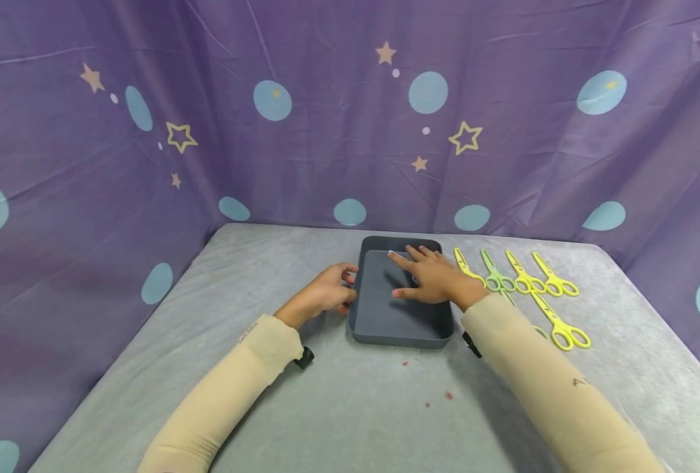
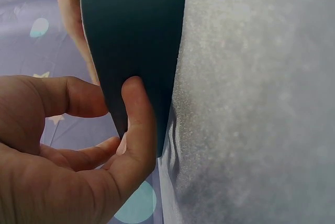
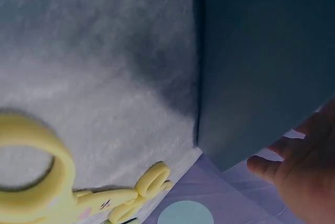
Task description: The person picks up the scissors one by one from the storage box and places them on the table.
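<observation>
A dark grey rectangular tray (image 1: 379, 339) lies on the grey-covered table. My left hand (image 1: 328, 289) is at its left side, with bent fingers against the outside of the wall; in the left wrist view a fingertip (image 2: 135, 90) rests on that wall. Over the right part of the tray my right hand (image 1: 429, 272) is spread, palm down, fingers reaching inward. A small whitish-blue tip (image 1: 393, 253) shows by its index finger; the rest of that item is mostly hidden under the hand. In the right wrist view the tray's outer wall (image 3: 251, 67) stands beside the fingers.
Right of the tray lie several yellow scissors (image 1: 544, 307) and green scissors (image 1: 488, 263), some partly behind the right forearm. Yellow handles (image 3: 65, 177) appear large in the right wrist view. A purple patterned curtain (image 1: 326, 157) encloses the table's back and sides.
</observation>
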`<state>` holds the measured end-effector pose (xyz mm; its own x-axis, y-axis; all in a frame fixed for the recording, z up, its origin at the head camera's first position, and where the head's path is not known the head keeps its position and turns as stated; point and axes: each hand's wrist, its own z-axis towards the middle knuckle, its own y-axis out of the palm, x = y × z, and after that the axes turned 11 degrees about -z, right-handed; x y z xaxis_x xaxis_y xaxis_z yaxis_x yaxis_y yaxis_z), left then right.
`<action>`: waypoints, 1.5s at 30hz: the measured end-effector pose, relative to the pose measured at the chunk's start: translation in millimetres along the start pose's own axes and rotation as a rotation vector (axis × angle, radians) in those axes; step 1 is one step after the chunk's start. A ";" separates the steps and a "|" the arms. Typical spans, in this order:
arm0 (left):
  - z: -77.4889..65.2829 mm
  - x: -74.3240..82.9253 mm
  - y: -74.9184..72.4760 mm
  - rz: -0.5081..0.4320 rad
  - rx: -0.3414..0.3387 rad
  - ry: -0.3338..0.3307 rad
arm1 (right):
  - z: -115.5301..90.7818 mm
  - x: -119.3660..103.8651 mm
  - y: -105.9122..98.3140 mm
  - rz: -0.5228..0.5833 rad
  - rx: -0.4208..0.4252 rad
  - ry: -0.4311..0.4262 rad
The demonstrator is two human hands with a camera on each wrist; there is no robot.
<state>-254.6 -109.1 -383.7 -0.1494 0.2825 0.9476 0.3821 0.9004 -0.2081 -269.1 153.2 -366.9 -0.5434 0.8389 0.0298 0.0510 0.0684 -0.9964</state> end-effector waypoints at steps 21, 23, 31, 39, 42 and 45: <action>1.1 1.2 1.2 -0.006 -0.011 -0.001 | 9.0 -12.2 15.9 0.072 -0.216 0.043; 0.9 1.3 1.2 -0.010 -0.012 -0.003 | 9.0 -12.2 16.1 0.081 -0.225 0.043; 1.2 0.8 1.6 -0.020 -0.005 -0.005 | 8.2 -17.1 16.0 0.129 -0.233 0.035; 0.0 2.1 1.5 -0.017 -0.006 -0.009 | 4.5 -28.5 12.6 0.143 -0.243 0.007; 0.0 1.6 1.4 -0.021 -0.008 -0.003 | 2.7 -33.7 11.2 0.140 -0.251 -0.005; -0.1 1.6 1.4 -0.023 -0.009 0.002 | 1.4 -37.8 9.0 0.131 -0.263 -0.005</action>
<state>-254.2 -107.4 -382.5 -0.1565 0.2610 0.9526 0.3867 0.9037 -0.1841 -249.2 121.3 -377.1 -0.5222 0.8470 -0.0993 0.3366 0.0977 -0.9366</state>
